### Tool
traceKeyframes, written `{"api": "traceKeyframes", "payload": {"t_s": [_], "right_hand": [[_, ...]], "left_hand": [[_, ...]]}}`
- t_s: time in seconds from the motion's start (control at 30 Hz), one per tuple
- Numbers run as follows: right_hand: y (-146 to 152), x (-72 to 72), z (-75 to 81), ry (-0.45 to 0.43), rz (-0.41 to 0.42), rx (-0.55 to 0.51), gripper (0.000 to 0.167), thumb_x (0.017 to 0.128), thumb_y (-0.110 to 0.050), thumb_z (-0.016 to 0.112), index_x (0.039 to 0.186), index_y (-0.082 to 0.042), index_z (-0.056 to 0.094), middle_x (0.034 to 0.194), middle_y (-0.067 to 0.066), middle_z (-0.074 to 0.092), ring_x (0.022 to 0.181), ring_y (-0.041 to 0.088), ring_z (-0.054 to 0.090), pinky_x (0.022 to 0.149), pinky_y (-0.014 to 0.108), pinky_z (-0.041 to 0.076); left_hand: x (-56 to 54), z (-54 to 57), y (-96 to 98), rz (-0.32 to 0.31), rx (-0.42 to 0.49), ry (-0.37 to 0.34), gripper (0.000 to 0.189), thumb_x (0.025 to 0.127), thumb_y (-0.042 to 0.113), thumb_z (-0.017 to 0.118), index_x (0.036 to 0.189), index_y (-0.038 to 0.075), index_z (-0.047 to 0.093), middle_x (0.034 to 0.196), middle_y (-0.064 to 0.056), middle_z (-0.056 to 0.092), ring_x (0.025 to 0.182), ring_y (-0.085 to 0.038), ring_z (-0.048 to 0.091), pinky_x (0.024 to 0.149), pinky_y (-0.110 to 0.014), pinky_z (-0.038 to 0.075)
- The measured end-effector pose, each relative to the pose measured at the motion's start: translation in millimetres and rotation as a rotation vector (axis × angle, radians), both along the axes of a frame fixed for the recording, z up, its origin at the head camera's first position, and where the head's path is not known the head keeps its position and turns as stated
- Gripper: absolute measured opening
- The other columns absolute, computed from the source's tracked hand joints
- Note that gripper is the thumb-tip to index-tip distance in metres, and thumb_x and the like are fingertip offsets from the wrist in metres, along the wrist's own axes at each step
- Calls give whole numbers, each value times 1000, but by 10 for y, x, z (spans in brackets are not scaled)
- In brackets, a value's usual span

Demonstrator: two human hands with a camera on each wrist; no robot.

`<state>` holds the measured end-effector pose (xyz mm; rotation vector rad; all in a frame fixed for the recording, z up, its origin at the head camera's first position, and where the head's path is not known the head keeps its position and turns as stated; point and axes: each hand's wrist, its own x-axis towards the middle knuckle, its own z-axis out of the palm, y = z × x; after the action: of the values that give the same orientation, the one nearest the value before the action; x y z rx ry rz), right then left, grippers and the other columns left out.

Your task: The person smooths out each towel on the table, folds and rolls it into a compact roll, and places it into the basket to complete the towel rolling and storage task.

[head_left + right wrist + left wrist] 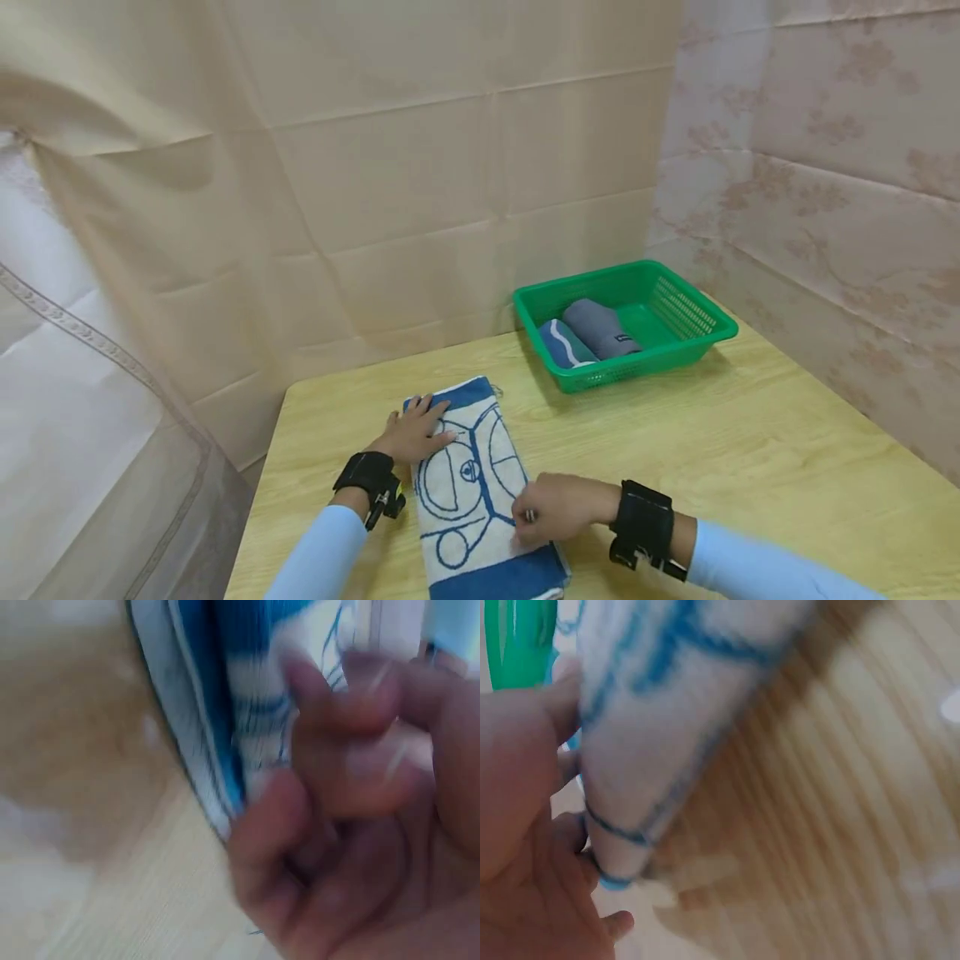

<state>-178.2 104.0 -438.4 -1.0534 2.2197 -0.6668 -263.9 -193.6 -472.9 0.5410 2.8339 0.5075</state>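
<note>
A folded white and blue towel (468, 492) with a line pattern lies lengthwise on the table. My left hand (416, 429) rests on its far left part, fingers spread and straight; the left wrist view shows the palm side of this hand (532, 825) along the towel's edge. Over the towel's near right edge is my right hand (551, 508), its fingers curled. In the blurred right wrist view, the curled right hand (352, 802) is beside the folded layers of the towel (202, 697), and no cloth shows between its fingers.
A green plastic basket (675, 354) stands at the back right of the wooden table (735, 467). Inside it lie a rolled grey cloth (600, 327) and a rolled blue-green cloth (566, 343) with a white stripe. Beige curtains (420, 167) hang behind the table.
</note>
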Motion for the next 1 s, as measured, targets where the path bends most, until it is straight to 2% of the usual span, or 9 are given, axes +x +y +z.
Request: {"api": "traceKeyframes", "payload": {"t_s": [0.17,0.23,0.37,0.47,0.6,0.7,0.8,0.9,1.0], "right_hand": [[-286,-545,-199,246,-308,-172,16,101,-18,68,86,-16,69,73,-7,56,61,10,50,55,27,40],[-393,-765,-309,335,-397,-184,13,101,-18,68,89,-15,69,82,-2,56,69,14,52,60,31,43],[-476,-1124,-486,457,-548,-134,15,104,-23,64,106,-10,71,104,9,56,91,26,56,74,41,50],[-441,-1327,-548,500,-607,-100,30,107,-27,59,125,-5,69,122,18,55,109,36,57,84,49,53],[-374,-1497,-561,574,-557,-46,34,105,-23,63,133,-4,67,128,23,56,113,40,57,88,51,53],[-327,-1565,-538,518,-510,-20,34,100,-16,69,131,-2,67,123,20,62,110,37,60,89,47,53],[-299,-1603,-473,380,-482,-41,37,97,-11,73,131,2,66,124,19,66,114,36,63,95,46,52],[-283,-1640,-399,298,-467,-70,32,94,-7,76,123,3,70,122,18,68,116,36,63,97,46,52],[-275,-1675,-354,252,-471,-98,24,91,-4,79,113,1,70,114,14,68,107,32,63,91,43,53]], "left_hand": [[11,-74,-73,118,-75,8,71,104,53,54,163,19,31,167,-27,15,151,-55,9,111,-79,12],[23,-85,-26,109,-103,-12,74,103,54,55,163,20,29,167,-27,15,150,-57,10,111,-79,14],[21,-124,144,17,-65,-11,77,101,53,59,162,16,30,164,-28,22,149,-55,19,109,-78,22],[-18,-155,238,-30,5,20,78,98,53,64,160,15,36,161,-26,30,147,-50,27,109,-73,27],[-72,-187,243,-48,74,111,57,104,40,60,154,18,49,154,-21,44,140,-45,43,109,-66,35],[-111,-213,228,-3,101,185,41,106,24,59,146,18,58,144,-17,56,132,-41,52,105,-64,42],[-144,-233,236,119,131,215,41,101,14,68,141,14,61,134,-15,63,124,-38,56,103,-60,45],[-183,-231,258,234,164,193,49,96,12,74,142,7,59,131,-19,59,120,-38,52,100,-54,48],[-220,-203,267,288,201,140,53,96,11,75,144,3,56,135,-26,52,123,-42,47,100,-53,48]]}}
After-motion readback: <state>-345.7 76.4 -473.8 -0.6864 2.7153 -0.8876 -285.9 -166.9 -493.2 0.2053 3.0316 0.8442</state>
